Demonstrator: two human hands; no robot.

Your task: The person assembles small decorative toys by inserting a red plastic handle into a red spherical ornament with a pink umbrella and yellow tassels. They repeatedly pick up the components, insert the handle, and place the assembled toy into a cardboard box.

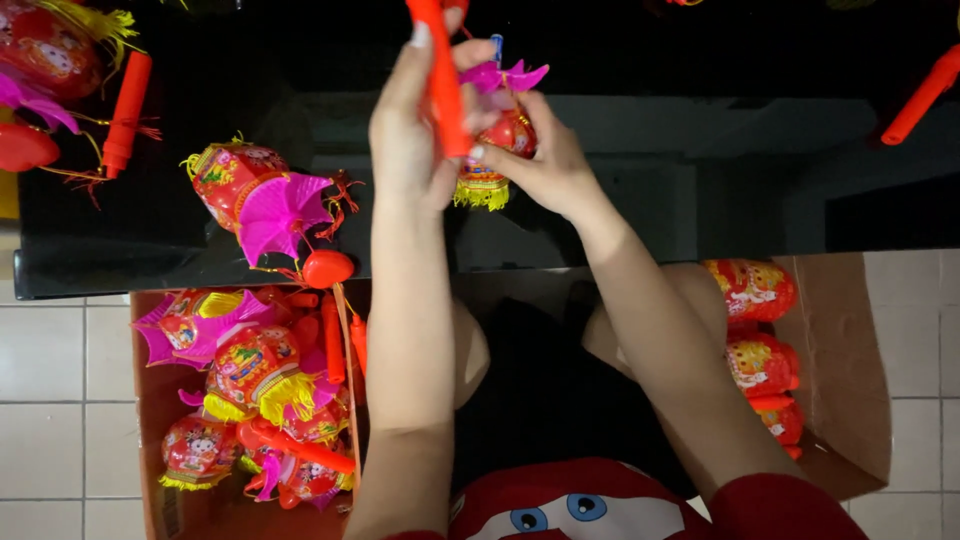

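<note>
Left hand (410,140) wraps orange stick (445,85); right hand (540,165) pinches red lantern (500,150) above black table (700,200) — thin hanging string likely snags, tangles in fringe — loose pinch could drop lantern.

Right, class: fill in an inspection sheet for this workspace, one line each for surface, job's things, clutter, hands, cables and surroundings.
Surface: glossy black table, seen from above.
Job's things: orange stick and small red lantern with yellow fringe and a pink fan top.
Clutter: finished lantern on the table to the left; loose orange sticks at the far left and far right.
Hands: left hand in a grip on the stick; right hand holds the lantern.
Cables: nothing seen.
Surroundings: box full of lanterns on the left, another box with lanterns on the right, white tile floor.
</note>
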